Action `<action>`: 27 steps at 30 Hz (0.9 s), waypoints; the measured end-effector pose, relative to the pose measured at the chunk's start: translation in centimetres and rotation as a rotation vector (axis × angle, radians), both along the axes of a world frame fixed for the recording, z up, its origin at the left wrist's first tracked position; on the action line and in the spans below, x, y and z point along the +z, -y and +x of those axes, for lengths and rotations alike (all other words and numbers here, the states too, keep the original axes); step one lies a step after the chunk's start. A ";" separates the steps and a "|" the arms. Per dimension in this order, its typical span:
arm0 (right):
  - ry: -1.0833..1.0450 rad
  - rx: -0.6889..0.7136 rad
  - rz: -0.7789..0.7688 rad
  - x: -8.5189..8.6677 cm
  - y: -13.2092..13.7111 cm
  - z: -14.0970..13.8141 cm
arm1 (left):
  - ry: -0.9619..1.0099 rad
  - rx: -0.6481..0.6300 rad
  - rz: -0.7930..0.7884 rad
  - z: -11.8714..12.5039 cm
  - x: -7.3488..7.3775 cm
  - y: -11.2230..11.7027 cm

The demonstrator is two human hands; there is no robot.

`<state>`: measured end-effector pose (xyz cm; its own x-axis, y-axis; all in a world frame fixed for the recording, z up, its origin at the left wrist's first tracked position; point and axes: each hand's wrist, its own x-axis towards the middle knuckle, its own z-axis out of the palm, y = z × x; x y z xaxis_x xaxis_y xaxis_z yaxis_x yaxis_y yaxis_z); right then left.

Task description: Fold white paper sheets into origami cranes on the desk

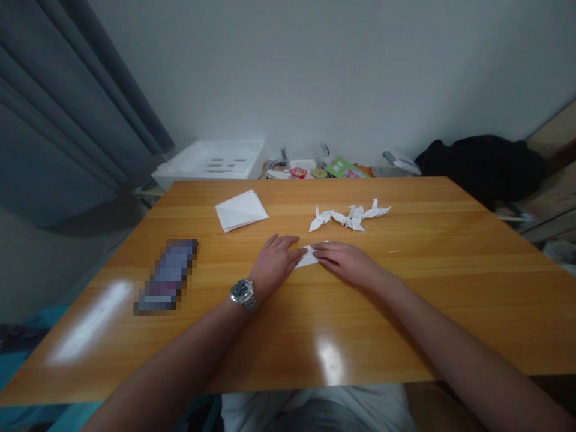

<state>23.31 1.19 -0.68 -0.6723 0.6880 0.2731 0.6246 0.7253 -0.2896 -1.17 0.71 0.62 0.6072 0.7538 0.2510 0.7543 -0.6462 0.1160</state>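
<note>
A small piece of white folded paper [308,258] lies on the wooden table between my hands, partly covered by fingers. My left hand [275,262], with a metal watch [243,293] on its wrist, rests with fingers spread and its tips touching the paper's left side. From the other side, my right hand [346,261] has its fingers pressed together over the paper's right part, holding it. Just beyond the hands stand several white origami cranes [354,217] in a row. A stack of white paper sheets [242,210] lies to their left.
A phone [167,276], blurred out, lies on the left of the wooden table [450,312]. Behind the far edge are a white plastic tray [216,159], a green booklet [344,168] and small clutter. A thin white scrap [395,251] is at right.
</note>
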 end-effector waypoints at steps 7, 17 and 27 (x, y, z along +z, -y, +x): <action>0.028 -0.042 0.023 0.5 0.8 -0.3 | -0.001 -0.042 -0.009 0.4 0.1 0.6; -0.002 -0.107 0.068 0.0 1.1 -1.0 | 0.016 -0.052 -0.008 0.9 0.0 0.6; -0.070 -0.124 0.060 0.1 1.1 -1.2 | 0.087 -0.104 -0.034 1.3 -0.3 0.6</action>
<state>22.15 0.12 -0.59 -0.5614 0.7455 0.3594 0.6903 0.6613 -0.2936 0.17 0.13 0.30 0.6596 0.6969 0.2814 0.6693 -0.7150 0.2018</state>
